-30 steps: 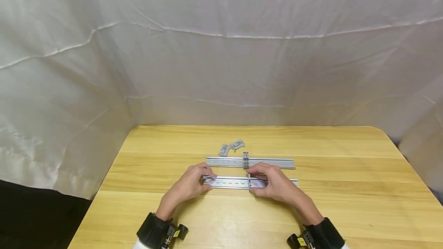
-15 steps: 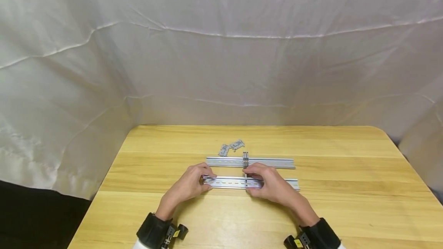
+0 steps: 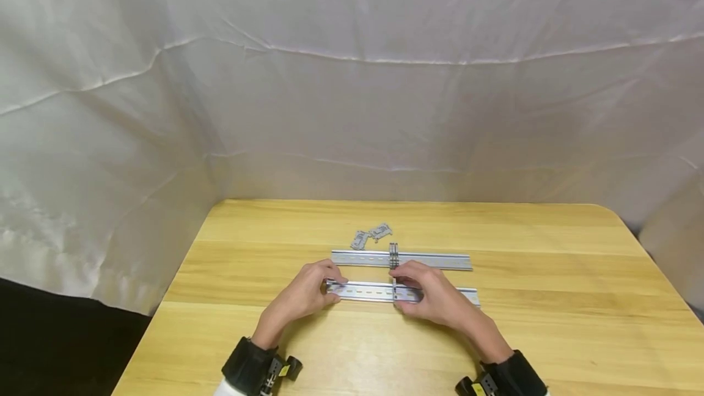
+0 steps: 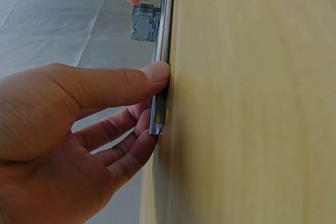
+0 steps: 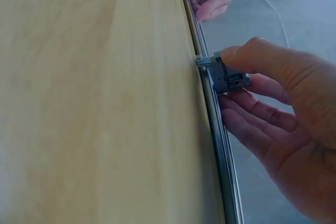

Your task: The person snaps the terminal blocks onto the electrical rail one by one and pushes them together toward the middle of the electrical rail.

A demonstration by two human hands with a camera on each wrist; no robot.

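Note:
Near the front of the table lies a slotted metal DIN rail (image 3: 367, 291). My left hand (image 3: 309, 288) grips its left end, thumb on the near edge and fingers at the far edge. A thin grey terminal block (image 5: 223, 73) sits upright across the rail, right of its middle. My right hand (image 3: 434, 293) pinches that block between thumb and fingers, the thumb on its near side. In the right wrist view the block's foot is right at the rail's edge.
Behind lies a second DIN rail (image 3: 437, 261), parallel to the first, with several terminal blocks (image 3: 393, 255) clustered at its middle. Two loose grey terminal blocks (image 3: 360, 239) lie flat beyond it. Pale cloth (image 3: 385, 109) hangs behind the wooden table (image 3: 550, 298).
My right hand has shifted slightly left along the near rail with the terminal block, then stayed about there. The left hand keeps its grip on the rail's end. The head view has shifted slightly.

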